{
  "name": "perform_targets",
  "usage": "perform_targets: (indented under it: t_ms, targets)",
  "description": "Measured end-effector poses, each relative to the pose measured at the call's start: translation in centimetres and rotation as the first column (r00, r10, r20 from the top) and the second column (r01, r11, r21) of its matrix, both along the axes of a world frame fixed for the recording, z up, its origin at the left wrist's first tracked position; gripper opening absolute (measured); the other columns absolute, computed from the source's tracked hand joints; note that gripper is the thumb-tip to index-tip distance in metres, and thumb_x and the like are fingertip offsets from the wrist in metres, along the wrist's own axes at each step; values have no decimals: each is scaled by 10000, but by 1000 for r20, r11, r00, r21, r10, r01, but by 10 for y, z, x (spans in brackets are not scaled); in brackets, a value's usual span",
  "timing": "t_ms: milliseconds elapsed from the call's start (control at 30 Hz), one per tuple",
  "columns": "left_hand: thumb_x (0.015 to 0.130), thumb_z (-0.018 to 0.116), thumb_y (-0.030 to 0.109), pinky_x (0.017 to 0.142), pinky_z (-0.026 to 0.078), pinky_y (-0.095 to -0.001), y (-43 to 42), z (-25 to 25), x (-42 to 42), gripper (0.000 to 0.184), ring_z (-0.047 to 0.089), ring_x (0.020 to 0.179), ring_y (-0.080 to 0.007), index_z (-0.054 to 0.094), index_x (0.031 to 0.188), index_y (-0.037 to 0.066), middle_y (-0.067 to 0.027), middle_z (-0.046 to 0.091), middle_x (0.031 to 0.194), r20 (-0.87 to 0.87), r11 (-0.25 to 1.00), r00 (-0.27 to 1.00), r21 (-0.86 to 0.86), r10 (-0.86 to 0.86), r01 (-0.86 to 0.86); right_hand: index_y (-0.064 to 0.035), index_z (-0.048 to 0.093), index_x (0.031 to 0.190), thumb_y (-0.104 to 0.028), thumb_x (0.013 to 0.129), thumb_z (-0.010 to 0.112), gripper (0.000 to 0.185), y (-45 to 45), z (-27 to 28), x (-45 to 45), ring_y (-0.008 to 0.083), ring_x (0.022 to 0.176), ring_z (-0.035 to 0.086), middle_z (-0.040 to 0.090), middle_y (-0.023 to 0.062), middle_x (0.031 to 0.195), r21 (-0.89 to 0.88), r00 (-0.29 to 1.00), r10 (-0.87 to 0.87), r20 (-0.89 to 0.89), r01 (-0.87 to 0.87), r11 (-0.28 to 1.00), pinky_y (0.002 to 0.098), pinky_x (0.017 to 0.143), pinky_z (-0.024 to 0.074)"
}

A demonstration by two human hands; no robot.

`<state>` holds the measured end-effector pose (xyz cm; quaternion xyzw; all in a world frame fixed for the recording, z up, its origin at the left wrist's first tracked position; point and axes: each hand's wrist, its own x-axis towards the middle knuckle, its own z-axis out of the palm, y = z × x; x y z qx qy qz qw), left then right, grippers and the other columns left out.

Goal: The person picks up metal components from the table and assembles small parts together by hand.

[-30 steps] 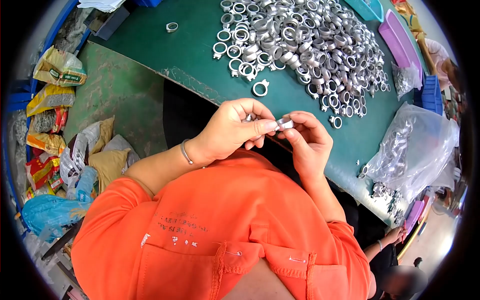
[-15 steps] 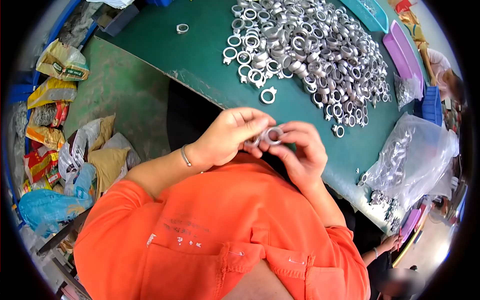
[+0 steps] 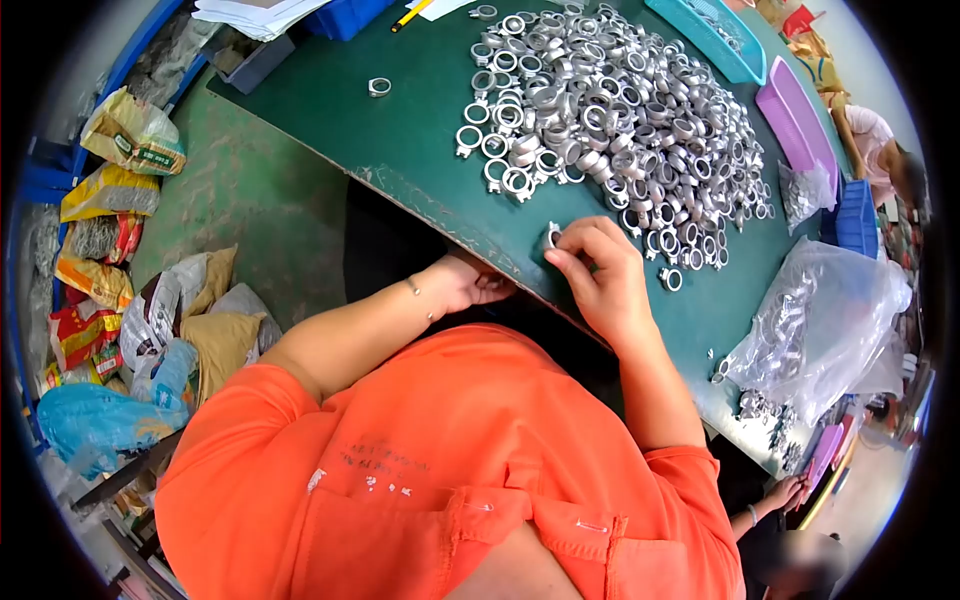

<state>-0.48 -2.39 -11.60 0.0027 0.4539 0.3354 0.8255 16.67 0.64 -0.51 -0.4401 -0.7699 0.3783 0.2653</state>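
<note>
Between the thumb and fingers of my right hand (image 3: 603, 275) is a metal ring (image 3: 552, 235), held just over the green table near its front edge. My left hand (image 3: 468, 284) is lower, at the table's edge and partly beneath it; its fingers are curled and partly hidden, so what they hold cannot be made out. A large pile of metal rings (image 3: 620, 110) lies beyond my right hand. One separate ring (image 3: 379, 87) lies to the left of the pile, and another ring (image 3: 671, 279) lies at its near side.
A teal tray (image 3: 710, 38), a pink tray (image 3: 800, 115) and a blue bin (image 3: 856, 218) line the far right. Clear plastic bags (image 3: 815, 310) lie on the right. Sacks (image 3: 215, 350) stand on the left floor. Two other people (image 3: 872, 145) are at the right.
My hands have moved apart. The right hand has carried a ring forward over the table, while the left has dropped to the table's edge. The view has shifted slightly.
</note>
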Motion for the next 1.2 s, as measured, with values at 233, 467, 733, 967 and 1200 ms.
perform_targets:
  t_ms: [233,467,733,967,1200]
  targets:
    - [885,517,232,821,470,-314,30,-35,15,208,580,860,-155,547,1020,77,-79,593,1022,413,930,911,341,-16,-139,-10,491,954,147,763,583,263,-27,-13,17,161,920,556,554,108,1032,-508,682,-313,-661,-100,855,268,817,472]
    - [849,566,186,812,468,-313,-11,-12,-8,261,580,871,-180,546,1068,45,-97,586,1053,-525,730,831,494,-183,472,-22,437,1006,184,728,584,376,-35,-18,17,213,946,556,498,160,1092,-256,706,-139,-694,-62,965,310,782,511]
    - [782,677,81,591,461,-212,-29,109,-34,119,565,671,-71,627,859,5,-42,614,778,-692,484,722,631,-4,607,-22,422,1010,179,743,570,365,-26,-16,6,197,931,571,491,163,1099,-160,716,-31,-698,-113,981,310,802,517]
    - [709,732,8,580,470,-207,-1,124,-16,171,575,675,-86,622,839,-7,-60,601,830,-574,344,760,810,303,475,-8,470,957,172,714,603,331,-19,-8,1,200,897,574,518,160,1036,134,866,103,-489,-41,990,297,784,509]
    - [682,727,-9,547,468,-237,12,133,-18,146,587,646,-141,655,809,-5,-79,623,768,-572,118,674,796,468,594,-2,466,946,181,717,596,321,-14,-9,0,201,869,586,520,159,1023,76,809,33,-586,15,997,280,755,520]
